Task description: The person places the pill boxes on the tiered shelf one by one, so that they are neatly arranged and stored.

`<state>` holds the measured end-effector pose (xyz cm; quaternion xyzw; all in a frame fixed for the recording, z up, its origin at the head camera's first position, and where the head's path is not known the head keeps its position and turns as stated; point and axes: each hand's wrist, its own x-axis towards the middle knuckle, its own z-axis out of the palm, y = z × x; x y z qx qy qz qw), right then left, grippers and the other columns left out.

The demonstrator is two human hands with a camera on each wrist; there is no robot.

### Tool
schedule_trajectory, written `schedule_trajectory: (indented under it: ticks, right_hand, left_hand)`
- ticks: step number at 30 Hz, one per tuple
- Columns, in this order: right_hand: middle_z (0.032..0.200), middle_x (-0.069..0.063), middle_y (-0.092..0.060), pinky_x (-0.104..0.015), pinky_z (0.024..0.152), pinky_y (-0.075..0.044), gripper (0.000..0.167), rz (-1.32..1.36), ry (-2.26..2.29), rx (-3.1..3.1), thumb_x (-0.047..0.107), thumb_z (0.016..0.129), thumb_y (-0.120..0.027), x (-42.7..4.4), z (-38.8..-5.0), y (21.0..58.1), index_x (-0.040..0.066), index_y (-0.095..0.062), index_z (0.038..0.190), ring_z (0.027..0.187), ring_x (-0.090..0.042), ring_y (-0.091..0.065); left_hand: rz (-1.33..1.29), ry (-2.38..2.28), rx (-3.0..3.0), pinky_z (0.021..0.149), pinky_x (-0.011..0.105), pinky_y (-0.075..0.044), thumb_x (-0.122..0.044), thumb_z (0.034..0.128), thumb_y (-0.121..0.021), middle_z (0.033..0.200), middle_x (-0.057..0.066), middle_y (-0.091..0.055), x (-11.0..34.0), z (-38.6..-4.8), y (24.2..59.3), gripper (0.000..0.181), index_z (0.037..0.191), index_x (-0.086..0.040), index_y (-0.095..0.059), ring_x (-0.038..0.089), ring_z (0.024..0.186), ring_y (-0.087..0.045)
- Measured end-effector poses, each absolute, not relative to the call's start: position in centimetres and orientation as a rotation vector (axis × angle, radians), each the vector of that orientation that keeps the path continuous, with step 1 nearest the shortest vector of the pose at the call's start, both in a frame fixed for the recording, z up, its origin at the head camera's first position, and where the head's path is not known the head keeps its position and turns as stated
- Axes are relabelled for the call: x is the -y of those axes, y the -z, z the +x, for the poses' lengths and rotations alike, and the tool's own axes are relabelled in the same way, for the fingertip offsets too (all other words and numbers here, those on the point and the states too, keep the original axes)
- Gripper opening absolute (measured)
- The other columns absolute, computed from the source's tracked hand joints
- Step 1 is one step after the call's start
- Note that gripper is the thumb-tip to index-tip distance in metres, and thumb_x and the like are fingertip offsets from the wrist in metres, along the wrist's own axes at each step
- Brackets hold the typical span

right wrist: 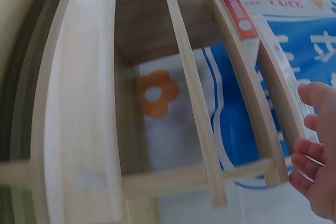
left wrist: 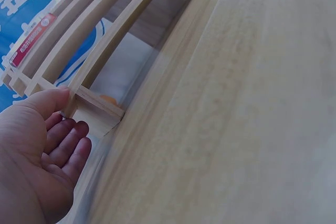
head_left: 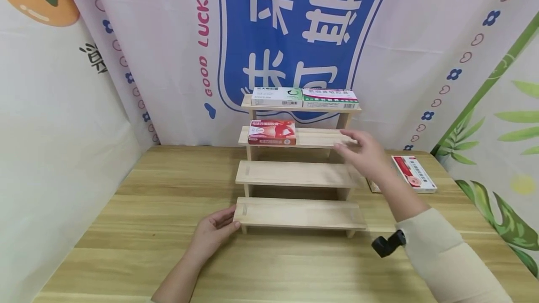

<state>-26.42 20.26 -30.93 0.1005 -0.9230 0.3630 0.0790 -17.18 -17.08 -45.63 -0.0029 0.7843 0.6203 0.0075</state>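
Observation:
A four-tier wooden display stand (head_left: 296, 212) is on the table. My left hand (head_left: 214, 232) holds the left end of its lowest tier; in the left wrist view the thumb lies against the shelf end and the fingers are curled beside it. My right hand (head_left: 367, 157), holding nothing, is at the right end of the second tier from the top, thumb and fingers apart. On that tier's left half lies a red medicine box (head_left: 272, 133). The top tier carries a white-and-green medicine box (head_left: 277, 97) and a white-and-magenta medicine box (head_left: 330, 98), side by side.
Right of the stand, white-and-red medicine boxes (head_left: 414, 174) lie on the wooden table (head_left: 168, 191), partly hidden by my right forearm. A printed cloth (head_left: 177, 60) hangs behind. A black clip-like piece (head_left: 388, 243) sticks out from my right sleeve.

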Motion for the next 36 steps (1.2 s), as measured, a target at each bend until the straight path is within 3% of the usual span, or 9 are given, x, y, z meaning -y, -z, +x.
schedule_trajectory:
  ticks: [4, 11, 15, 24, 31, 36]
  right_hand:
    - [0.151, -0.023, -0.039, -0.065, 0.111, -0.034, 0.069, 0.203, -1.06, 2.766, 0.055, 0.095, -0.055, -23.0, -25.5, 31.5, 0.014, -0.042, 0.148, 0.137, -0.047, -0.037]
    - [0.147, -0.031, -0.038, -0.067, 0.107, -0.037, 0.063, 0.153, -1.037, 2.689, 0.042, 0.098, -0.056, -27.7, -25.2, 33.3, 0.002, -0.042, 0.145, 0.133, -0.051, -0.036]
    - [0.145, -0.033, -0.038, -0.068, 0.104, -0.037, 0.064, 0.068, -0.983, 2.698, 0.042, 0.099, -0.054, -30.0, -25.4, 34.7, -0.001, -0.041, 0.145, 0.131, -0.052, -0.036]
    - [0.145, -0.038, -0.036, -0.07, 0.106, -0.03, 0.07, -0.126, -0.918, 2.782, 0.049, 0.1, -0.047, -34.4, -25.7, 37.8, -0.005, -0.039, 0.144, 0.132, -0.057, -0.032]
    - [0.151, -0.039, -0.023, -0.073, 0.107, -0.025, 0.081, -0.331, -0.978, 2.873, 0.057, 0.099, -0.04, -36.7, -25.8, 39.7, -0.005, -0.026, 0.15, 0.136, -0.061, -0.023]
    - [0.152, -0.041, -0.016, -0.074, 0.109, -0.022, 0.081, -0.447, -1.011, 2.885, 0.055, 0.099, -0.04, -37.7, -25.7, 40.6, -0.006, -0.024, 0.15, 0.137, -0.061, -0.018]
  left_hand:
    - [-0.012, -1.939, -2.45, 0.098, 0.029, -0.055, -0.013, 0.0859, -0.074, 0.136, 0.018, -0.06, 17.2, -17.2, 45.7, 0.048, 0.13, 0.001, -0.059, 0.033, 0.12, -0.062]
    - [-0.007, -1.936, -2.454, 0.097, 0.029, -0.055, -0.015, 0.0857, -0.075, 0.136, 0.018, -0.059, 17.3, -17.1, 45.7, 0.05, 0.13, 0.0, -0.059, 0.032, 0.12, -0.062]
    - [-0.001, -1.94, -2.451, 0.097, 0.029, -0.056, -0.015, 0.0856, -0.075, 0.136, 0.018, -0.06, 17.3, -17.1, 45.7, 0.049, 0.13, 0.0, -0.059, 0.032, 0.12, -0.062]
    - [-0.019, -1.947, -2.448, 0.095, 0.028, -0.056, -0.013, 0.0855, -0.075, 0.134, 0.017, -0.061, 17.1, -17.2, 45.6, 0.047, 0.129, -0.001, -0.06, 0.032, 0.118, -0.063]
    - [-0.021, -1.947, -2.442, 0.095, 0.028, -0.056, -0.013, 0.0856, -0.075, 0.134, 0.017, -0.061, 17.2, -17.1, 45.6, 0.047, 0.129, -0.001, -0.06, 0.031, 0.118, -0.063]
    - [-0.015, -1.949, -2.443, 0.096, 0.028, -0.056, -0.012, 0.0856, -0.075, 0.133, 0.018, -0.061, 17.1, -17.1, 45.6, 0.047, 0.129, -0.001, -0.06, 0.032, 0.118, -0.063]
